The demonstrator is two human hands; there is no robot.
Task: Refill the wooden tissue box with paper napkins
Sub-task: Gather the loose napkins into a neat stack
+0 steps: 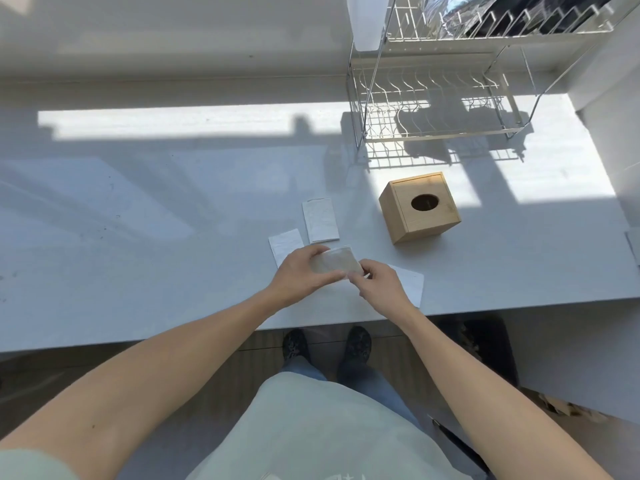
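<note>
Napkins (334, 263) are gripped in a small stack between both hands above the counter's (138, 220) near edge — the left hand (301, 273) curled round one end, the right hand (379, 284) pinching the other, probably to square it. The wooden tissue box (419, 207) stands apart, closed — presumably awaiting opening.
</note>
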